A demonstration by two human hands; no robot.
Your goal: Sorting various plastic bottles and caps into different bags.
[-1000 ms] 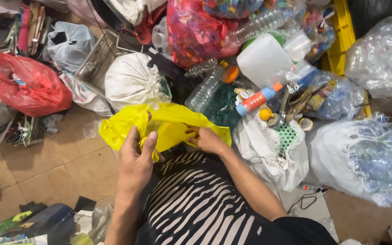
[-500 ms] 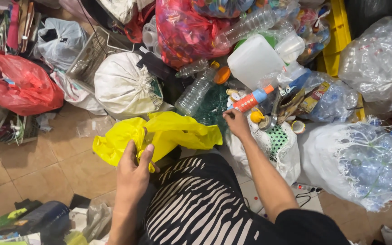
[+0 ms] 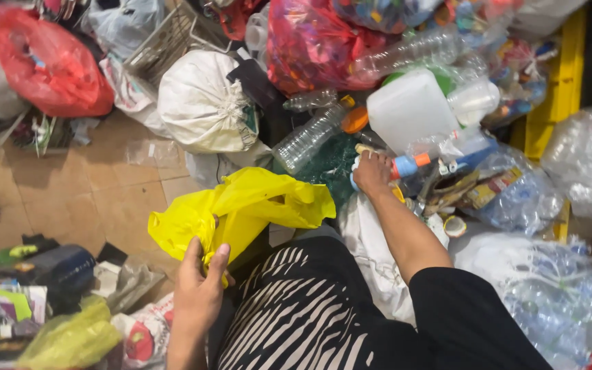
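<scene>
1. Left hand [image 3: 196,291] pinches a bunched edge of the yellow plastic bag [image 3: 241,209], which hangs open over the lap in striped fabric [image 3: 296,308].
2. Right hand [image 3: 373,171] reaches into the heap; its fingers curl down on a blue-and-orange bottle [image 3: 440,159], though whether they grip it is hard to see.
3. Tan tiled floor [image 3: 97,199] shows at left, scuffed and littered.
4. Around it crowd a white sack [image 3: 200,106], a red bag [image 3: 53,68], a white jug [image 3: 409,109] and clear bottles [image 3: 310,137].
</scene>
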